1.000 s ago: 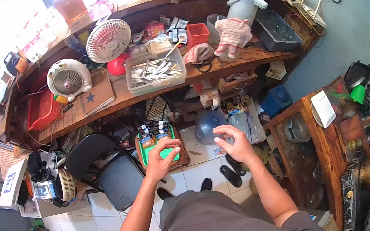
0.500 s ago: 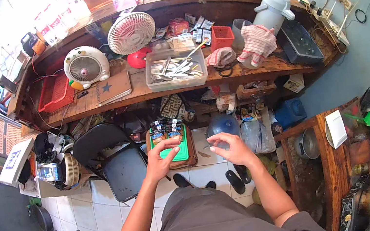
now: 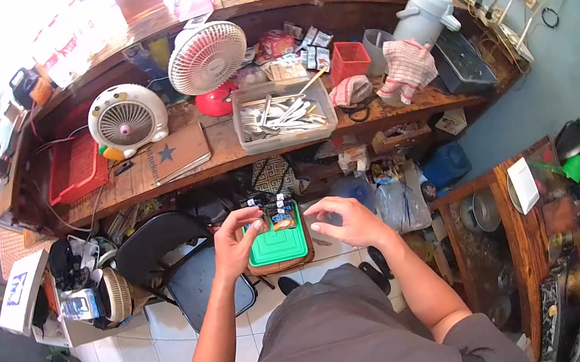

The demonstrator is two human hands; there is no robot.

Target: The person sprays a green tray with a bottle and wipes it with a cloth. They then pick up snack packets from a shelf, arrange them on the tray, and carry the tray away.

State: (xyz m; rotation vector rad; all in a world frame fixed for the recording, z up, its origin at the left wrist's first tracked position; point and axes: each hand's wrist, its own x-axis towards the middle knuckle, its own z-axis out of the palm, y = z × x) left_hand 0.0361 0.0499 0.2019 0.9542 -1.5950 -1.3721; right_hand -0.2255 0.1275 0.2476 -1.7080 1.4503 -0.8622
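My left hand (image 3: 235, 242) hovers by the left side of a green lid (image 3: 277, 247), its fingers curved and the thumb apart, with nothing seen in it. On the right, my right hand (image 3: 351, 221) is held out over the floor in a similar open curl. Dark printed sachets (image 3: 281, 213) lie on the far part of the lid, between my two hands. Some of them are hidden behind my left fingers. The lid rests on a brown stool-like base (image 3: 305, 259).
A black folding chair (image 3: 211, 284) stands left of the lid. The wooden counter ahead (image 3: 223, 154) carries a tub of cutlery (image 3: 288, 135), two fans, a red basket (image 3: 74, 168) and a thermos jug (image 3: 423, 14). Wooden shelving (image 3: 510, 220) stands at the right.
The view has shifted and I am closer to the lid. My hands have moved slightly forward in view and stay apart. The sachets now lie partly behind my left fingers.
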